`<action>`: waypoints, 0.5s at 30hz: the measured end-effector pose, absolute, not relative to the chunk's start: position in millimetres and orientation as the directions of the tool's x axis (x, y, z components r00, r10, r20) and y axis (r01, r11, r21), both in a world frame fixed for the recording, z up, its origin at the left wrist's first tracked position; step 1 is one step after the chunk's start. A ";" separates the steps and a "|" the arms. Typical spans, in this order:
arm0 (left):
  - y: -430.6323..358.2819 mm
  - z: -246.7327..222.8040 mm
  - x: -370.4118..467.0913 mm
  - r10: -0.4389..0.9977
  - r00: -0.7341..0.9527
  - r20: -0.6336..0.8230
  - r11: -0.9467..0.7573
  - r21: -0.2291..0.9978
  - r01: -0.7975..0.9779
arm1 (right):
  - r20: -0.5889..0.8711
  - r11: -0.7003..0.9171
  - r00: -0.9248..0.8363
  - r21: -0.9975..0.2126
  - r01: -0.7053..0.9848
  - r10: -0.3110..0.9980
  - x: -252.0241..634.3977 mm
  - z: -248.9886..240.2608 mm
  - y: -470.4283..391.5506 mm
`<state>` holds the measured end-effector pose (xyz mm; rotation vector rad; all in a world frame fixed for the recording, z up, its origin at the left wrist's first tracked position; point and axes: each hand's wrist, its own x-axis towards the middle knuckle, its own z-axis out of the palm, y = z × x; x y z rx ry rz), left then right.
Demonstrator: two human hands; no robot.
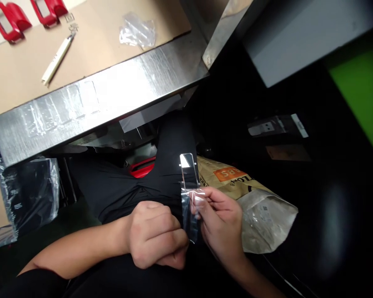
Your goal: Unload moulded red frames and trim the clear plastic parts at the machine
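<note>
My right hand (222, 223) pinches a small clear plastic panel (190, 171) between thumb and fingers, above my lap. The panel is rectangular with little tabs on its sides, and its top corner catches the light. A strip of clear film (189, 221) hangs from its lower end, between my two hands. Just left of that film, my left hand (158, 236) is closed in a fist, knuckles up. Whatever it holds, if anything, is hidden by the fingers.
A metal-edged bench (161, 68) crosses ahead, bearing red plastic frames (10, 22), a cream-handled craft knife (58, 60) and crumpled clear film (138, 31). Several clear panels (90, 97) lie along its edge. A paper sack (267, 219) lies at right, below a grey surface (307, 37).
</note>
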<state>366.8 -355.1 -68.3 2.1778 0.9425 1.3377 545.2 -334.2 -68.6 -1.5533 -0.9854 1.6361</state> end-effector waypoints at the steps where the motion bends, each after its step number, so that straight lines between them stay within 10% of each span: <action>1: -354.7 -67.7 366.4 0.724 0.311 0.616 -0.690 0.643 0.333 | -0.496 -0.495 -0.075 -0.868 0.035 0.865 545.1 -68.7 -334.0; 15: -355.2 -60.5 357.3 0.666 0.177 0.724 -0.732 0.590 0.340 | -0.434 -0.428 -0.135 -0.901 0.075 0.891 541.7 -62.5 -328.4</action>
